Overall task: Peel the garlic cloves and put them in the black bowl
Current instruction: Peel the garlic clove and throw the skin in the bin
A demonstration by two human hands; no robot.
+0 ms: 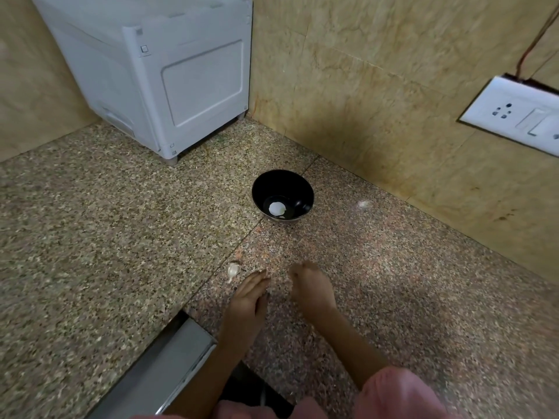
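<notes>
Blurred fingers of the right hand, their hold unclear; switch plate partly beyond the right edge.

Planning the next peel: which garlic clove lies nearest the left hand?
The papery clove beside the left hand; the smooth white clove sits in the black bowl.

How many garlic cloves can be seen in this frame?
2: one peeled clove inside the black bowl, one unpeeled clove on the counter by the left hand. The right hand may hide another; the pale blur beyond is unclear.
</notes>
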